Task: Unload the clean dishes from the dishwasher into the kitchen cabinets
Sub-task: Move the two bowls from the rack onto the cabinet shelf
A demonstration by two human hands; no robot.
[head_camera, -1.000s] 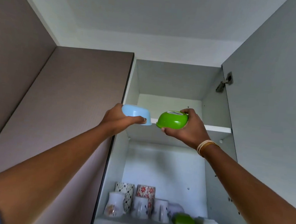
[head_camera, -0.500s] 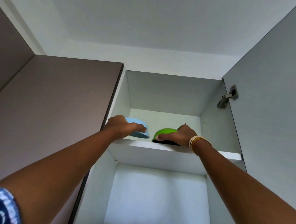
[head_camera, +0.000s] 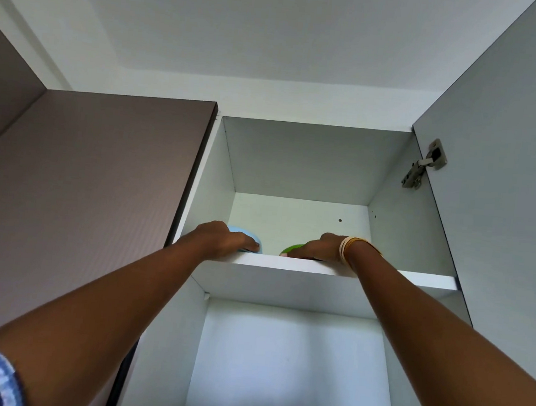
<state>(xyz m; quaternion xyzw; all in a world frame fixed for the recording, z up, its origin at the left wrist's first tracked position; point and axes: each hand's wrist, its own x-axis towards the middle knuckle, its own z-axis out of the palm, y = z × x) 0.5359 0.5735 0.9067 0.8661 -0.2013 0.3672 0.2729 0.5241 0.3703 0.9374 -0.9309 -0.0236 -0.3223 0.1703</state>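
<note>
Round blue bowl (head_camera: 246,233) is being gripped by left hand (head_camera: 224,238), glossy green bowl (head_camera: 291,249) by right hand (head_camera: 318,249), on smooth white shelf (head_camera: 416,278).

Two bowls: one blue bowl (head_camera: 246,234) under the left hand (head_camera: 224,239), one green bowl (head_camera: 291,249) under the right hand (head_camera: 319,248).

text: none readable | labels: none | brands: none | numbers: none | signs: none

blue bowl (head_camera: 244,233) and green bowl (head_camera: 292,249) lowered onto upper shelf (head_camera: 416,278)
</note>
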